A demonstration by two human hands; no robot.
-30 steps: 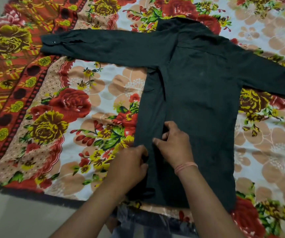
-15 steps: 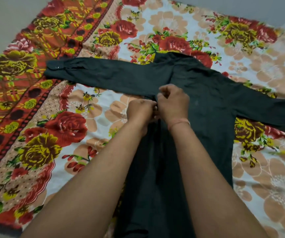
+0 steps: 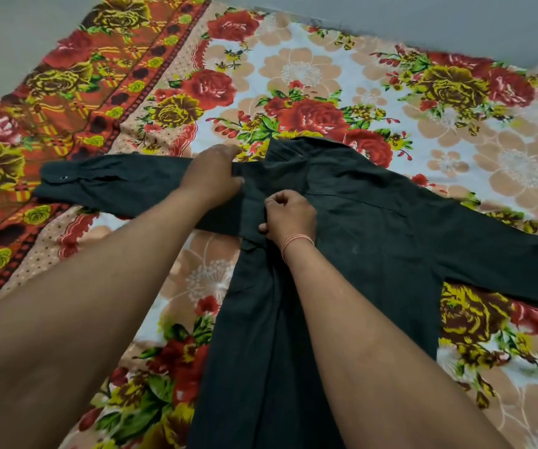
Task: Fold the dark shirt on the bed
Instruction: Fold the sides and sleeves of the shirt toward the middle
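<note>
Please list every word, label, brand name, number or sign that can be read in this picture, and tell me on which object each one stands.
None: no readable text appears anywhere in the head view.
Dark shirt: no label, tag or print shows; only a small button on the cuff.
Floral bedsheet: flowers and patterns only, no lettering.
Left hand and right hand: they bear no writing; the thread band on the right wrist is plain.
</note>
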